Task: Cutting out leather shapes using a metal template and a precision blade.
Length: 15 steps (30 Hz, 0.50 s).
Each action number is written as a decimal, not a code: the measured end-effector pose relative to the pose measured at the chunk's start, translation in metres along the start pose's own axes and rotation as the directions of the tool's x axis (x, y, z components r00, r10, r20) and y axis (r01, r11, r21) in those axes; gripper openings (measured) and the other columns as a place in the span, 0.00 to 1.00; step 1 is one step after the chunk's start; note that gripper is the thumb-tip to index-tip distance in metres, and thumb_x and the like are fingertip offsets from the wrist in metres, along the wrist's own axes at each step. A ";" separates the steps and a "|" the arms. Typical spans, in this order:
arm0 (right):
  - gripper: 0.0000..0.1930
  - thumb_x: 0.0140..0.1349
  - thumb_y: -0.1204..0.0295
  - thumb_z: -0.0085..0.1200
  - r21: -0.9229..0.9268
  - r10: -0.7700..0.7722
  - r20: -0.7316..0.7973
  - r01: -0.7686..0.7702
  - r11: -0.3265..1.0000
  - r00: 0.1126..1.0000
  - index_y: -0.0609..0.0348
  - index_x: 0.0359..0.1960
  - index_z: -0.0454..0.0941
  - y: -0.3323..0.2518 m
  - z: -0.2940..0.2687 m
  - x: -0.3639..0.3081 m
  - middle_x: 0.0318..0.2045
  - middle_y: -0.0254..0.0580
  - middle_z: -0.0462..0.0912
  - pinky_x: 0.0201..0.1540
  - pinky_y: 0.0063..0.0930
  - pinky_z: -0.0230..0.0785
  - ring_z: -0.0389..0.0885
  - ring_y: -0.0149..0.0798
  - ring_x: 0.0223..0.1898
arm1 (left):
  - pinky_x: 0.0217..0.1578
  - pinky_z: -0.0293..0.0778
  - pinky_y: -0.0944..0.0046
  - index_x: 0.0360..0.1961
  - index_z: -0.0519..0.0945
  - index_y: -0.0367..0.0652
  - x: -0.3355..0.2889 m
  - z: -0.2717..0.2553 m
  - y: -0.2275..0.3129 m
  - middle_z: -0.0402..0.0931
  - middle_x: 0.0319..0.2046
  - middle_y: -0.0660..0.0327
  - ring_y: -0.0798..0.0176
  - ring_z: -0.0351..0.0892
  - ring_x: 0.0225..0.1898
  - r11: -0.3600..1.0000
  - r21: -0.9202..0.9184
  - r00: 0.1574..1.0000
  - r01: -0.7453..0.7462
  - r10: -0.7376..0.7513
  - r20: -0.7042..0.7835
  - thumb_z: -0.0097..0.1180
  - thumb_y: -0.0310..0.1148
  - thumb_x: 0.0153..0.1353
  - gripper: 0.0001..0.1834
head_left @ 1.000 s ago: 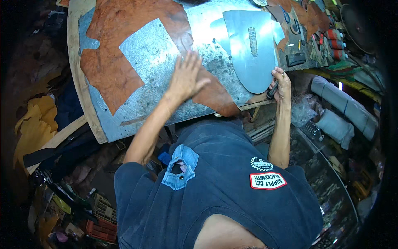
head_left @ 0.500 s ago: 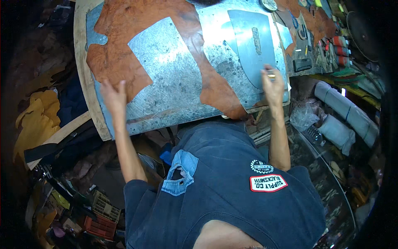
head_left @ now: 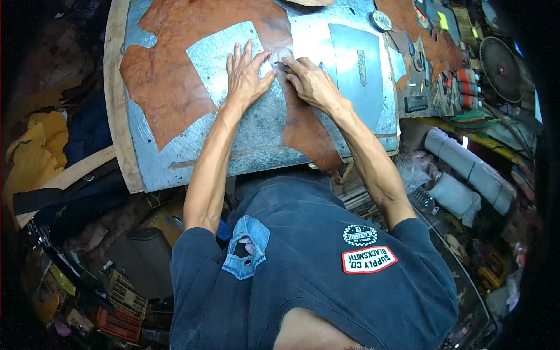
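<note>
A brown leather hide (head_left: pixel 169 105) with cut-out gaps lies on the metal-topped table (head_left: pixel 175 160). My left hand (head_left: pixel 246 79) is open, its fingers spread over the bare metal in a gap, with the fingertips near the leather strip (head_left: pixel 303 119). My right hand (head_left: pixel 312 81) is closed around a small tool (head_left: pixel 284 65) with a dark, thin tip. That tip is at the upper part of the strip, close to my left fingertips. The rest of the tool is hidden by my fingers. Right of this hand lies a grey, rounded template sheet (head_left: pixel 364 96).
A round tin (head_left: pixel 381 21) stands at the far right of the metal. On the adjoining bench are red-capped bottles (head_left: pixel 468 88), a black block (head_left: pixel 415 104) and a round fan (head_left: pixel 500 69). Wrapped rolls (head_left: pixel 469 169) lie at the right. Yellow leather (head_left: pixel 41 146) hangs at the left.
My left hand has moved right and farther from me over the metal gap. My right hand has swung left from the template to the leather strip. The hide's lower left part has shifted.
</note>
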State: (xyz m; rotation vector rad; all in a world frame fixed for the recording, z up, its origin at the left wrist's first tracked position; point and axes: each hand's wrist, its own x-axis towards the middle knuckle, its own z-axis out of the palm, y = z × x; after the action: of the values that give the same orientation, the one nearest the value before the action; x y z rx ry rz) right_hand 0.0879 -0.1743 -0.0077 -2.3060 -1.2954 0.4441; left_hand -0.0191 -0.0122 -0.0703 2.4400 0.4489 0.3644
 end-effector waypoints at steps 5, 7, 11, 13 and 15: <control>0.16 0.64 0.69 0.48 -0.079 -0.068 -0.049 0.064 0.995 0.996 0.53 0.53 0.75 0.013 0.011 0.015 0.40 0.50 0.78 0.41 0.45 0.74 0.79 0.56 0.40 | 0.69 0.36 0.41 0.51 0.79 0.52 0.005 0.013 0.003 0.54 0.69 0.48 0.40 0.42 0.72 0.999 0.019 0.999 0.043 -0.043 -0.023 0.59 0.46 0.54 0.23; 0.15 0.64 0.69 0.48 -0.077 -0.094 -0.082 0.088 0.993 0.992 0.53 0.51 0.76 0.016 0.016 0.016 0.38 0.49 0.78 0.41 0.45 0.74 0.79 0.55 0.40 | 0.69 0.35 0.42 0.50 0.80 0.52 0.004 0.016 0.007 0.54 0.69 0.49 0.40 0.43 0.72 0.998 0.026 0.998 0.059 -0.058 -0.038 0.59 0.45 0.54 0.22; 0.13 0.62 0.71 0.47 -0.053 -0.084 -0.098 0.080 0.995 0.992 0.55 0.46 0.80 0.010 0.014 0.022 0.36 0.52 0.80 0.41 0.46 0.74 0.80 0.55 0.38 | 0.69 0.36 0.42 0.48 0.81 0.52 0.002 0.020 0.006 0.57 0.68 0.49 0.41 0.44 0.72 0.994 0.058 0.994 0.088 -0.083 -0.076 0.58 0.45 0.54 0.20; 0.13 0.62 0.71 0.47 -0.042 -0.076 -0.091 0.073 0.996 0.993 0.55 0.46 0.81 0.012 0.015 0.021 0.35 0.52 0.80 0.41 0.46 0.74 0.80 0.55 0.37 | 0.69 0.37 0.42 0.48 0.81 0.52 0.002 0.022 0.007 0.58 0.68 0.50 0.41 0.45 0.71 0.994 0.067 0.993 0.088 -0.083 -0.083 0.58 0.45 0.55 0.20; 0.13 0.63 0.69 0.48 -0.071 -0.068 -0.056 0.064 0.995 0.996 0.53 0.47 0.79 0.017 0.014 0.022 0.37 0.47 0.79 0.40 0.43 0.74 0.79 0.53 0.39 | 0.68 0.42 0.40 0.45 0.81 0.52 0.005 0.020 0.006 0.61 0.65 0.49 0.39 0.50 0.69 0.994 0.090 0.986 0.068 -0.053 -0.157 0.58 0.41 0.53 0.18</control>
State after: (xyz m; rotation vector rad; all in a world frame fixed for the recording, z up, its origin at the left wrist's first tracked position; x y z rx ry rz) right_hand 0.1042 -0.1593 -0.0296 -2.3067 -1.3736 0.3117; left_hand -0.0057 -0.0254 -0.0815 2.4938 0.6190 0.5193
